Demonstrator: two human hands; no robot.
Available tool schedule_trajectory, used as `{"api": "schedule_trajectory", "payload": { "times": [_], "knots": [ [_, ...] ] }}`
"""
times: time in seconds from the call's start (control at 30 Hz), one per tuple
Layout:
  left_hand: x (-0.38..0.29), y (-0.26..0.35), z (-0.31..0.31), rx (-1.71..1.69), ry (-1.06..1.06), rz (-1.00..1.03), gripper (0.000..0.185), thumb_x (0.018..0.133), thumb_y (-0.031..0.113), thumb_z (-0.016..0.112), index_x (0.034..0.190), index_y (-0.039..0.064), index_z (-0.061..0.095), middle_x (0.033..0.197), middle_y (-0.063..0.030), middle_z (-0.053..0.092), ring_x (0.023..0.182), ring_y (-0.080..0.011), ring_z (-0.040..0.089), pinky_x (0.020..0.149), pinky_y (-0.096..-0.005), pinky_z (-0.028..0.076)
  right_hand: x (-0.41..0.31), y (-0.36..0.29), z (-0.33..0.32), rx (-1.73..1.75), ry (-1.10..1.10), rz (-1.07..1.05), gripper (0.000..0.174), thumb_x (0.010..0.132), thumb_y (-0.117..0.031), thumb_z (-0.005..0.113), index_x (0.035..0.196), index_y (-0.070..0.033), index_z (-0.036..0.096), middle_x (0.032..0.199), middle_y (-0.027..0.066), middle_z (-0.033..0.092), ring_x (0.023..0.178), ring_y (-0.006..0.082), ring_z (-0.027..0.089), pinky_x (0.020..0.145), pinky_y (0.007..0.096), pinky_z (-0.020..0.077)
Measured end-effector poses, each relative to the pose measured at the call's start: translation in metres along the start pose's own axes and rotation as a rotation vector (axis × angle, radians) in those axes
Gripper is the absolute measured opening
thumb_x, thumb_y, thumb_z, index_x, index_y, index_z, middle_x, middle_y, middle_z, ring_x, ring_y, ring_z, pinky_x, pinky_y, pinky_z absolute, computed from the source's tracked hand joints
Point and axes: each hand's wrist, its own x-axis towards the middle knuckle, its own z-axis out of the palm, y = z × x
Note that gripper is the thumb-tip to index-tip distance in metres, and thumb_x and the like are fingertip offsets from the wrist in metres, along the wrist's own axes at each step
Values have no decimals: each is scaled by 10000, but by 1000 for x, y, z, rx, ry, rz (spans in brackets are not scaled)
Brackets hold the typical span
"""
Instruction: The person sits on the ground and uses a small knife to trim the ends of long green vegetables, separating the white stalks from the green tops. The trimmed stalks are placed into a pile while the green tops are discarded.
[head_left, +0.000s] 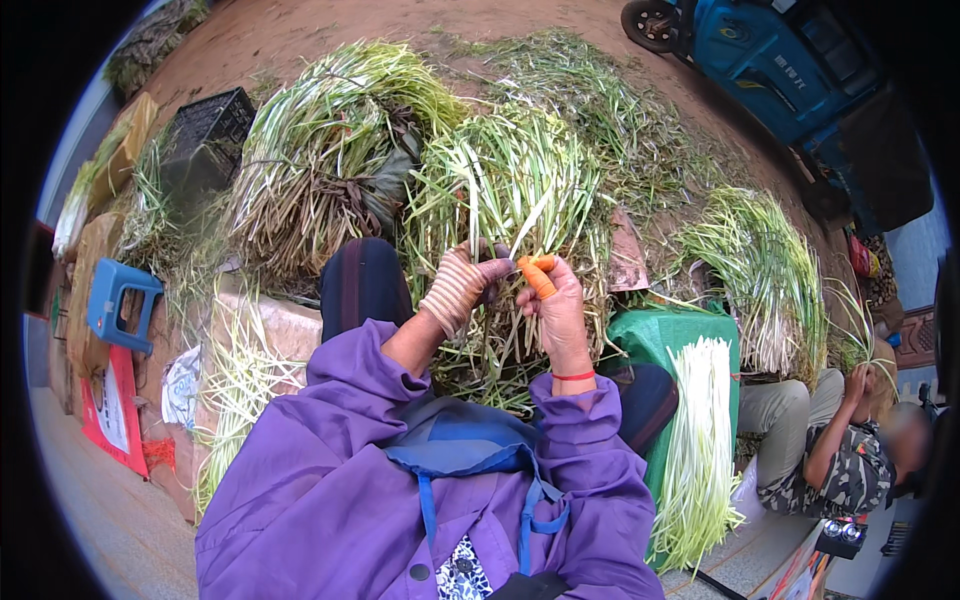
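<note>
My left hand (459, 291), in a striped knit covering with dark-stained fingertips, holds a few pale leafy stalks (474, 202) that look like garlic chives. Close beside it, my right hand (559, 304) has orange finger covers on thumb and forefinger. Those two fingers pinch at the base of a stalk (532, 216) near my left thumb. Behind both hands stands a heap of uncleaned green stalks (517, 161), partly covered by them. To the right, a neat bundle of white and yellow stalks (697, 435) lies on a green-covered block (645, 334).
A larger bundle (300, 165) stands at upper left, near a black plastic crate (214, 127). Loose pale stalks (244, 375) lie left of my knee. Further left is a blue stool (124, 304). On the right, another person (847, 457) sits beside a bundle (757, 285); a blue vehicle (765, 75) stands beyond.
</note>
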Motion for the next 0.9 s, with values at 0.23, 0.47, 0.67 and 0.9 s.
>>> {"api": "schedule_trajectory", "payload": {
  "times": [0.23, 0.47, 0.67, 0.9],
  "knots": [
    [7, 8, -10, -151, 133, -112, 213, 789, 124, 702, 963, 101, 582, 726, -32, 660, 435, -67, 490, 354, -188, 305, -30, 8, -1, -15, -158, -63, 116, 886, -73, 644, 967, -93, 564, 987, 42, 646, 614, 87, 581, 514, 192, 453],
    [8, 18, -21, -169, 146, -50, 177, 824, 136, 689, 968, 123, 588, 758, -18, 666, 477, -49, 507, 375, -161, 301, -75, 4, 4, -864, -336, -210, 120, 803, -27, 704, 853, -22, 595, 735, -8, 576, 571, 37, 475, 505, 205, 385],
    [15, 31, -27, -161, 190, 10, 187, 809, 93, 703, 963, 103, 597, 764, -29, 663, 460, -78, 517, 372, -170, 364, -104, 47, -19, -1301, -547, -17, 147, 781, -169, 664, 874, -60, 632, 769, 148, 649, 726, 335, 638, 638, 397, 503],
    [14, 43, -30, -199, 149, 95, 200, 794, 111, 716, 967, 96, 618, 733, -9, 650, 462, -67, 493, 367, -184, 294, -108, 28, -23, -1333, -541, 197, 179, 812, -216, 648, 939, -94, 680, 837, 158, 674, 794, 340, 650, 684, 401, 515]
  ]
}}
